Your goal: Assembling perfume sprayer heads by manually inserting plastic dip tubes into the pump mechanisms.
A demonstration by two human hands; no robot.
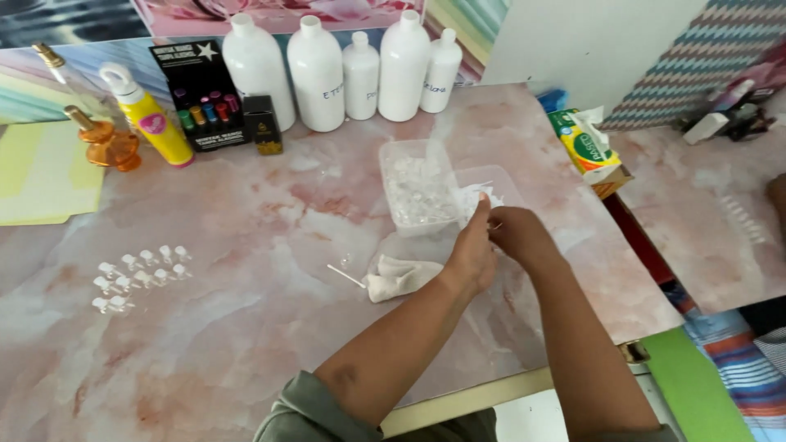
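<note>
My left hand and my right hand meet over the pink marble table, just right of a clear plastic tub of small clear pieces. Both pinch a crumpled white tissue with a small item between the fingertips; what the item is cannot be made out. A crumpled white cloth lies under my left wrist, with a thin white stick beside it.
Several white bottles stand at the back. Left of them are a black box of coloured vials, a yellow bottle and an amber perfume bottle. Rows of tiny clear caps lie at left. A green tissue pack sits at the right edge.
</note>
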